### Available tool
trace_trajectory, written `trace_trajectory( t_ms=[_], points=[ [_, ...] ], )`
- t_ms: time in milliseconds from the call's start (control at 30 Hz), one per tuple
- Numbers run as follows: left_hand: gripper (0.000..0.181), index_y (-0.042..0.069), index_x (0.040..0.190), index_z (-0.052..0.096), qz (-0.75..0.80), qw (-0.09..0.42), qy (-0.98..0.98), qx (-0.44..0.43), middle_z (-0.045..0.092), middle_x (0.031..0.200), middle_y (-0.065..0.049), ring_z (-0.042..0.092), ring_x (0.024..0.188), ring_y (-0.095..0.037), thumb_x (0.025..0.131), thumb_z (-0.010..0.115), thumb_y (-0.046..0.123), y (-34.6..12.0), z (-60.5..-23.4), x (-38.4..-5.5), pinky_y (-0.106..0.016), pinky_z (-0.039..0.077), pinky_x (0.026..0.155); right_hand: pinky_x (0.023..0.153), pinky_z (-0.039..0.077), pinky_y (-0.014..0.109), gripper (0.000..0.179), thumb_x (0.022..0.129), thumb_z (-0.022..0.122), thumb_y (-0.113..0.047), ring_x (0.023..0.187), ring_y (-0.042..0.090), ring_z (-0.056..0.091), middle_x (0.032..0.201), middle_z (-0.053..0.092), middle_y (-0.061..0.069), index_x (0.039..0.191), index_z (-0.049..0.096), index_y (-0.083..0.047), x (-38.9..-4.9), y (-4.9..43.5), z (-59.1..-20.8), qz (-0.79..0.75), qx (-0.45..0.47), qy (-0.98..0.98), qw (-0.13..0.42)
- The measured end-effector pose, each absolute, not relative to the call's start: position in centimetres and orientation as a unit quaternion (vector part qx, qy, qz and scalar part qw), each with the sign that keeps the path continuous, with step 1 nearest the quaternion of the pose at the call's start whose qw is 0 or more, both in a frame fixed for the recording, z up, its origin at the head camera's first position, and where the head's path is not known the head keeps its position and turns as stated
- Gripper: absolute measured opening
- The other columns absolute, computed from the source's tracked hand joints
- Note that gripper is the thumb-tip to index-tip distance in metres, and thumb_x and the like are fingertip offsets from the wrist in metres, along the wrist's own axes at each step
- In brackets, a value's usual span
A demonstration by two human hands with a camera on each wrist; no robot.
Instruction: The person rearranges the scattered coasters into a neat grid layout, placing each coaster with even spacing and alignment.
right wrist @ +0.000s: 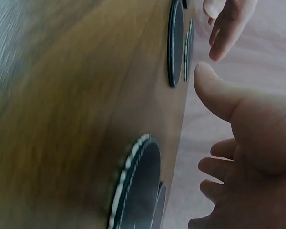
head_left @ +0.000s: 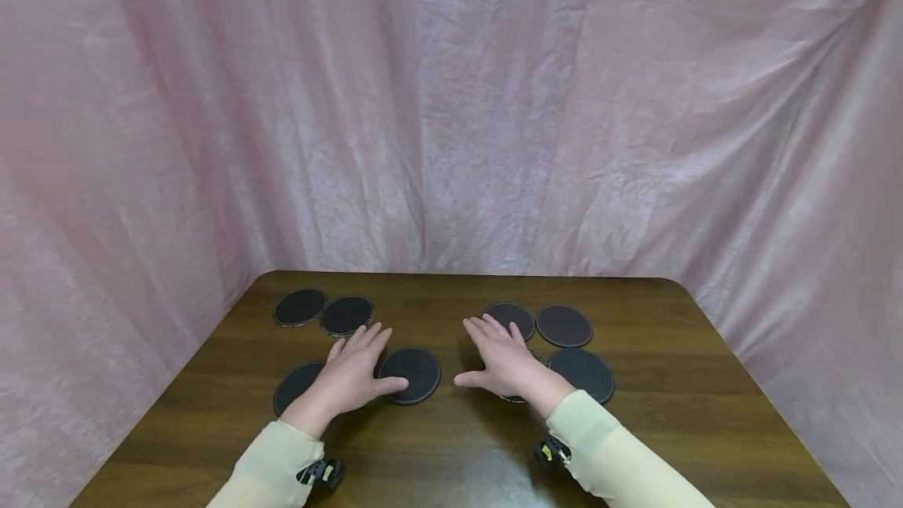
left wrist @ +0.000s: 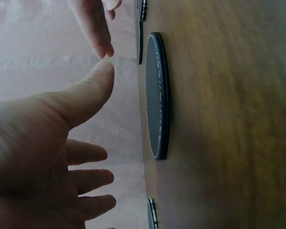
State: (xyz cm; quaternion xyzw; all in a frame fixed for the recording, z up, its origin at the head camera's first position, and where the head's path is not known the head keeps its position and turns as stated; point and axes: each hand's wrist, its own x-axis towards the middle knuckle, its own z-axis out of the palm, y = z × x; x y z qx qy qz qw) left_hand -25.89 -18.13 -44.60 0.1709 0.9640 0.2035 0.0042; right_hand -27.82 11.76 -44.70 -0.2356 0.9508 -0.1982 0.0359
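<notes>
My left hand (head_left: 346,379) hovers above the table with fingers spread and nothing held. Its thumb overlaps a round black coaster (head_left: 416,371) in the head view; the left wrist view shows that coaster's stitched rim lying flat, apart from the hand. Another coaster (head_left: 292,389) is partly hidden behind the left hand. My right hand (head_left: 502,359), also spread and holding nothing, hangs over the right-hand group. It mostly covers one coaster (right wrist: 140,186) and overlaps a farther one (head_left: 518,318). Beside it lie a dark coaster (head_left: 584,375) and a brownish-black one (head_left: 564,326).
Two more black coasters (head_left: 299,307) lie side by side at the back left of the brown wooden table (head_left: 451,445). Pink curtains (head_left: 451,116) hang behind the table and along both sides. A small black device (head_left: 553,451) is strapped at each wrist.
</notes>
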Motion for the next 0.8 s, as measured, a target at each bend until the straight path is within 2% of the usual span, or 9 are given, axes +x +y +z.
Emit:
trace_trajectory(
  t_ms=[367, 800],
  points=[
    [0.102, -0.005, 0.164, 0.047, 0.203, 0.004, 0.963, 0.176, 0.039, 0.171, -0.029, 0.029, 0.16, -0.055, 0.089, 0.093, 0.047, -18.2, -45.6, -25.8, -0.079, 0.02, 0.122, 0.128, 0.017, 0.07, 0.1, 0.097, 0.084, -0.054, 0.165, 0.036, 0.026, 0.175, 0.038, 0.016, 0.17, 0.039, -0.004, -27.3, 8.7, -45.7, -0.175, -0.273, 0.945, 0.053],
    [0.095, -0.007, 0.158, 0.053, 0.183, 0.026, 0.968, 0.172, 0.04, 0.17, -0.028, 0.029, 0.16, -0.053, 0.091, 0.092, 0.049, -17.9, -45.8, -25.8, -0.075, 0.021, 0.124, 0.129, 0.02, 0.067, 0.095, 0.097, 0.081, -0.06, 0.164, 0.034, 0.03, 0.172, 0.044, 0.014, 0.167, 0.047, -0.006, -27.5, 6.8, -45.7, -0.153, -0.265, 0.949, 0.072]
  ],
)
